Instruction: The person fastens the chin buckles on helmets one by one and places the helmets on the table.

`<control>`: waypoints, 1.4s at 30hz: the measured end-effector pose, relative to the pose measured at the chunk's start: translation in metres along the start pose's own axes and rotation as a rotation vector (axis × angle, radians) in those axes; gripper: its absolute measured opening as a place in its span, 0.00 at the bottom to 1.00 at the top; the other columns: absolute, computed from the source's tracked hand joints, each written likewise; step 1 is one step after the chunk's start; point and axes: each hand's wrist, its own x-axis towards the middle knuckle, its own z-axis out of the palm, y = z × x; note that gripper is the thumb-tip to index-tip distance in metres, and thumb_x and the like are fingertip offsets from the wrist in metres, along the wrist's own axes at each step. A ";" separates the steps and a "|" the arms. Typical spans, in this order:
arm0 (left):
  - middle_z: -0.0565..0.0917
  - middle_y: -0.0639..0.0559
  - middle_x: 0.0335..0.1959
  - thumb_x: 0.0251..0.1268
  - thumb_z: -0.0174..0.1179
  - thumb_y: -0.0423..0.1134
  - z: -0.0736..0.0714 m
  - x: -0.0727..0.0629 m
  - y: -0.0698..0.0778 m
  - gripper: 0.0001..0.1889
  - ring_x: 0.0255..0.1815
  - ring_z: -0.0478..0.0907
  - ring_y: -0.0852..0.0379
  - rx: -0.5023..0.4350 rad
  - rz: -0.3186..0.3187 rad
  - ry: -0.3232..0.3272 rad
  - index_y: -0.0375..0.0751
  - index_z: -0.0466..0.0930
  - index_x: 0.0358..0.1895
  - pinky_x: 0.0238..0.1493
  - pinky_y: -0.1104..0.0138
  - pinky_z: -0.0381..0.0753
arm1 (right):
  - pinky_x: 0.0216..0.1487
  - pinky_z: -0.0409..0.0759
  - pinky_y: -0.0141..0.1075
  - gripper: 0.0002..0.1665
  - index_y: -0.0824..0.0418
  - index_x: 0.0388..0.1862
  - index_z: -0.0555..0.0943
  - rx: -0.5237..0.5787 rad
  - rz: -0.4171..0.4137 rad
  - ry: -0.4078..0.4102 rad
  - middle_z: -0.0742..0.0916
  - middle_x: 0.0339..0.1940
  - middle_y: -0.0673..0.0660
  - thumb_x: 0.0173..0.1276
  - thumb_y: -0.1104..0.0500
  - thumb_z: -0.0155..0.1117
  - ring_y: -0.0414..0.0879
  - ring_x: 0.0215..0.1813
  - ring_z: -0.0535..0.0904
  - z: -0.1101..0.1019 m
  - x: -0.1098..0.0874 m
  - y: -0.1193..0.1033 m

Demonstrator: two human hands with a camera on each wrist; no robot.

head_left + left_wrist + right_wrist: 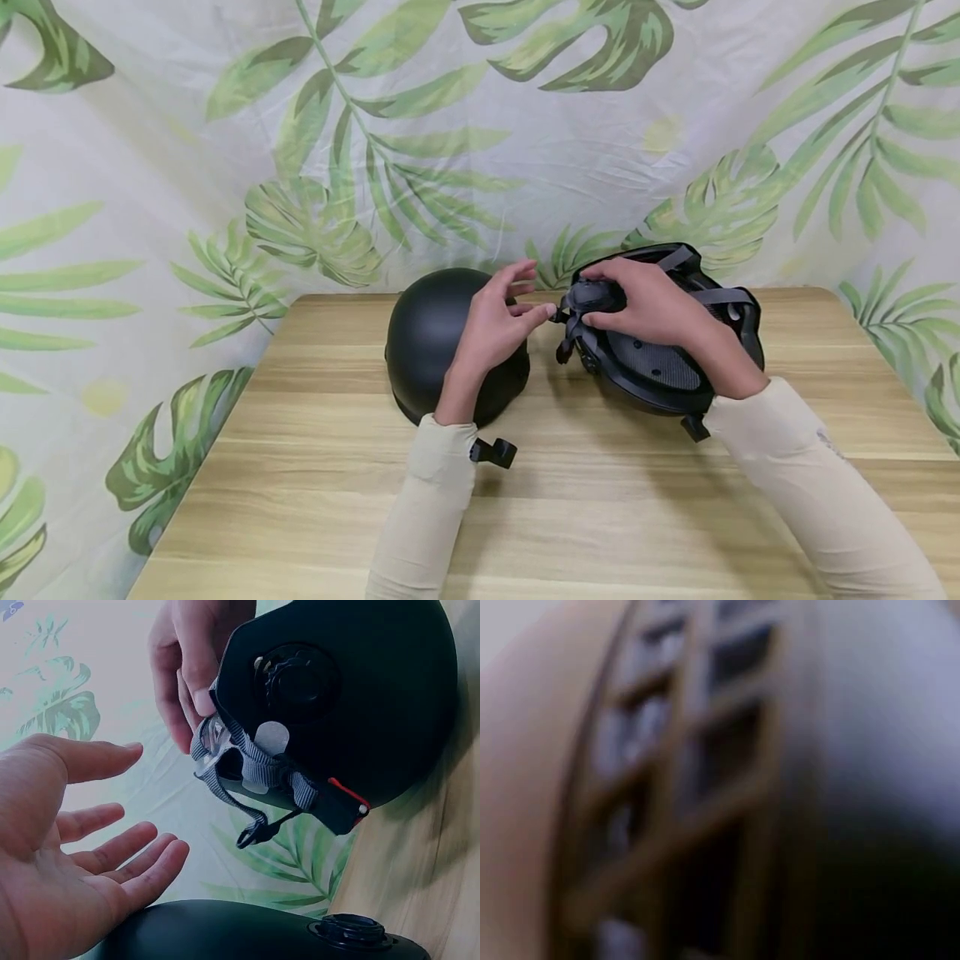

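Note:
A black helmet [637,393] lies upturned at the right, its padded inside facing up. My right hand [656,304] reaches over it, thumb and fingers pinching a bundle of grey chin straps [594,296] at its left end. In the left wrist view a black buckle [341,808] with a red edge hangs from these straps, below a round side knob [300,681]. My left hand [495,321] is beside the straps, fingers spread and nothing held; the left wrist view shows a gap from thumb to straps. The right wrist view is blurred, with a dark grid-like surface close up.
A second black helmet [427,333] sits dome up under my left wrist. Both stand near the back edge of a wooden table [315,483], against a leaf-patterned cloth [420,125]. Small black wrist mounts [493,452] stick out from both sleeves.

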 end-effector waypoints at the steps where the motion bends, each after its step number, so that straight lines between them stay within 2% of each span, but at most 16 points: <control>1: 0.76 0.44 0.73 0.71 0.71 0.36 0.001 0.000 0.000 0.35 0.70 0.78 0.46 0.000 -0.005 -0.003 0.40 0.69 0.78 0.65 0.58 0.83 | 0.66 0.77 0.59 0.35 0.67 0.72 0.77 -0.008 -0.003 0.005 0.84 0.65 0.66 0.71 0.55 0.76 0.63 0.66 0.80 0.001 0.001 0.000; 6: 0.76 0.46 0.73 0.71 0.72 0.37 0.005 0.000 0.002 0.35 0.71 0.77 0.48 0.013 -0.037 -0.022 0.43 0.70 0.78 0.66 0.59 0.82 | 0.58 0.81 0.57 0.27 0.66 0.64 0.83 -0.047 0.014 0.053 0.89 0.55 0.64 0.70 0.57 0.76 0.59 0.56 0.85 0.004 0.000 0.003; 10: 0.76 0.43 0.72 0.70 0.72 0.37 0.010 0.000 0.002 0.36 0.71 0.77 0.45 0.027 -0.057 -0.042 0.44 0.69 0.79 0.67 0.54 0.81 | 0.51 0.83 0.56 0.23 0.64 0.62 0.85 -0.040 0.043 0.112 0.90 0.49 0.62 0.72 0.56 0.75 0.58 0.50 0.87 -0.005 -0.008 0.003; 13: 0.76 0.39 0.72 0.71 0.72 0.37 0.014 0.000 -0.001 0.37 0.71 0.77 0.42 0.036 -0.061 -0.065 0.43 0.67 0.80 0.67 0.50 0.81 | 0.52 0.83 0.58 0.23 0.63 0.63 0.85 0.005 0.063 0.163 0.90 0.50 0.64 0.74 0.56 0.73 0.60 0.51 0.87 -0.016 -0.015 0.002; 16: 0.76 0.39 0.73 0.71 0.71 0.36 0.018 0.000 -0.003 0.37 0.71 0.77 0.42 0.063 -0.073 -0.100 0.43 0.66 0.81 0.67 0.50 0.81 | 0.54 0.84 0.60 0.23 0.62 0.64 0.85 0.065 0.087 0.212 0.90 0.53 0.66 0.74 0.54 0.72 0.63 0.53 0.88 -0.026 -0.022 0.003; 20: 0.74 0.41 0.75 0.73 0.70 0.37 0.024 0.000 -0.007 0.38 0.72 0.77 0.45 0.106 -0.123 -0.162 0.42 0.64 0.82 0.66 0.52 0.82 | 0.54 0.85 0.60 0.23 0.60 0.64 0.85 0.108 0.114 0.267 0.90 0.52 0.66 0.75 0.52 0.72 0.64 0.52 0.89 -0.036 -0.031 0.004; 21: 0.74 0.41 0.75 0.73 0.69 0.36 0.025 -0.001 -0.007 0.38 0.73 0.76 0.45 0.109 -0.137 -0.178 0.42 0.63 0.82 0.66 0.52 0.82 | 0.53 0.86 0.59 0.23 0.59 0.64 0.85 0.110 0.118 0.282 0.90 0.52 0.66 0.74 0.52 0.73 0.64 0.52 0.89 -0.038 -0.034 0.005; 24: 0.75 0.42 0.75 0.73 0.69 0.36 0.028 -0.002 -0.010 0.38 0.73 0.76 0.45 0.105 -0.166 -0.216 0.42 0.63 0.82 0.66 0.52 0.82 | 0.49 0.88 0.40 0.24 0.57 0.64 0.85 0.129 0.142 0.316 0.91 0.51 0.64 0.74 0.50 0.73 0.62 0.51 0.89 -0.043 -0.041 0.007; 26: 0.76 0.42 0.74 0.73 0.69 0.35 0.030 -0.002 -0.011 0.38 0.72 0.77 0.45 0.097 -0.167 -0.228 0.42 0.63 0.82 0.66 0.53 0.82 | 0.44 0.85 0.28 0.24 0.57 0.64 0.85 0.146 0.157 0.337 0.91 0.50 0.63 0.73 0.49 0.73 0.59 0.51 0.90 -0.045 -0.045 0.010; 28: 0.78 0.42 0.71 0.72 0.69 0.35 0.031 -0.001 -0.012 0.38 0.71 0.78 0.45 0.092 -0.166 -0.238 0.43 0.63 0.82 0.65 0.54 0.83 | 0.39 0.78 0.19 0.24 0.56 0.64 0.85 0.166 0.179 0.352 0.91 0.51 0.63 0.73 0.48 0.74 0.46 0.49 0.89 -0.048 -0.049 0.013; 33: 0.83 0.44 0.62 0.70 0.70 0.33 0.032 0.000 -0.014 0.41 0.66 0.82 0.46 0.119 -0.178 -0.299 0.43 0.61 0.83 0.60 0.56 0.85 | 0.42 0.75 0.18 0.27 0.56 0.66 0.82 0.207 0.223 0.362 0.88 0.55 0.63 0.74 0.46 0.72 0.22 0.44 0.78 -0.054 -0.056 0.018; 37: 0.84 0.46 0.53 0.69 0.71 0.32 0.032 0.000 -0.012 0.41 0.58 0.85 0.48 0.162 -0.157 -0.314 0.41 0.62 0.83 0.55 0.59 0.85 | 0.44 0.74 0.18 0.26 0.58 0.66 0.80 0.226 0.243 0.345 0.87 0.57 0.64 0.74 0.48 0.72 0.26 0.46 0.79 -0.056 -0.058 0.021; 42: 0.82 0.48 0.47 0.71 0.67 0.33 0.025 0.000 -0.006 0.36 0.45 0.87 0.52 0.131 -0.117 -0.256 0.42 0.66 0.80 0.41 0.64 0.85 | 0.44 0.75 0.19 0.26 0.61 0.63 0.74 0.271 0.279 0.300 0.87 0.60 0.68 0.73 0.54 0.73 0.29 0.49 0.81 -0.057 -0.058 0.024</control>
